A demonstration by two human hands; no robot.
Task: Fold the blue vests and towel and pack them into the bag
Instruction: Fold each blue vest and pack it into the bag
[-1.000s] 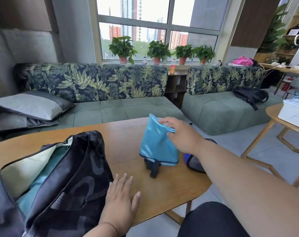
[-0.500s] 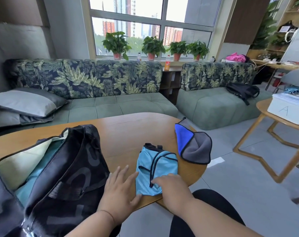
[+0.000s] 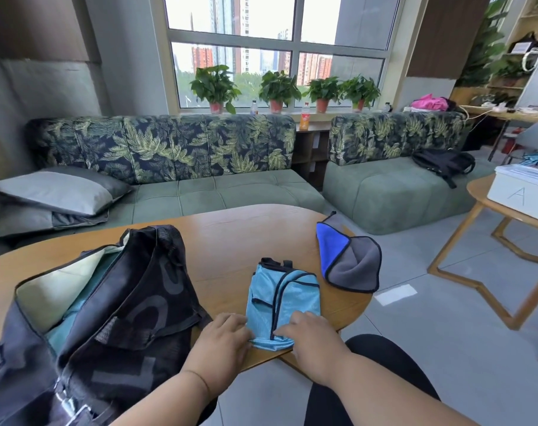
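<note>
A folded light-blue mesh vest with black trim lies near the front edge of the wooden table. My left hand is at its near left corner, fingers curled against the edge. My right hand rests on the vest's near right part, fingers lying across the fabric. A blue and grey towel lies loosely folded at the table's right end, apart from both hands. The black bag stands open on the left, with pale and teal fabric showing inside.
A green sofa with leaf-print backs runs behind the table, grey pillows at its left. To the right stands a wooden side table with a white box. Grey tiled floor lies in between.
The vest, held upright by my right hand a second ago, now lies flat and folded. My left hand has moved from the table to the vest's near left corner. The camera shifted a little.
</note>
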